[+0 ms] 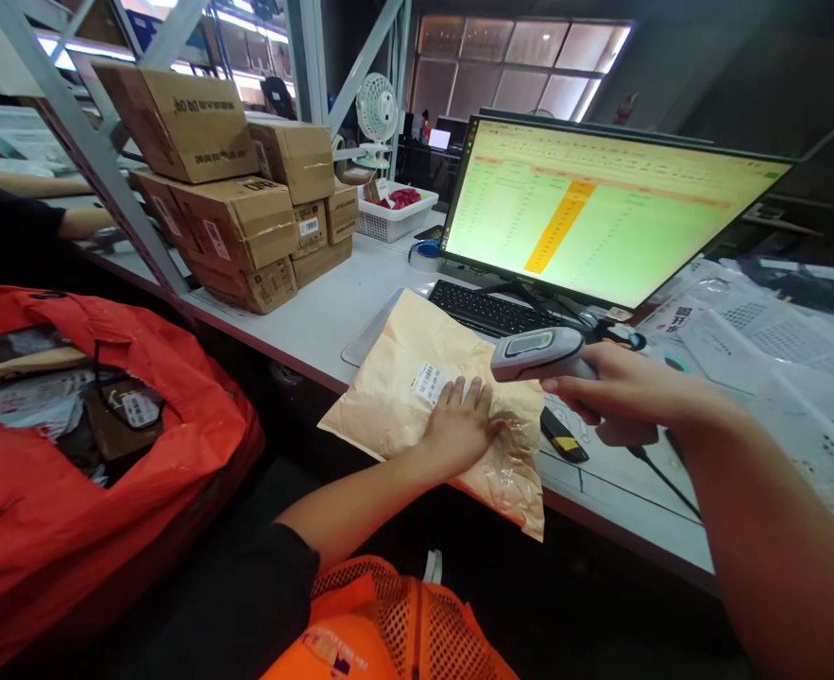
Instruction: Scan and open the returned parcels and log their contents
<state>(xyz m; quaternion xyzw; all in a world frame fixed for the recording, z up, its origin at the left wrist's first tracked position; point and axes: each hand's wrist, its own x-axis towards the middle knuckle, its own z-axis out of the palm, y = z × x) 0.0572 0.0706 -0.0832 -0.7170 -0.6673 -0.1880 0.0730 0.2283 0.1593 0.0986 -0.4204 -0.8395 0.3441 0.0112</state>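
Note:
A tan padded mailer [395,406] lies across the front edge of the desk, its near corner sticking out past the edge. My left hand [463,427] rests flat on it with the fingers stretched out, just below a white barcode label [428,382]. In my right hand [619,387] is a grey-and-white barcode scanner [538,353], held by its handle above the right side of the mailer. The scanner's head points left, toward the label. Its cable [672,486] hangs below my right hand.
A monitor [615,212] and black keyboard [469,307] stand behind the mailer. Stacked cardboard boxes [229,222] sit at left by a metal post. An open red bag [196,425] holds parcels. Clear plastic packaging [777,331] covers the right side. Another person's arm [87,222] shows far left.

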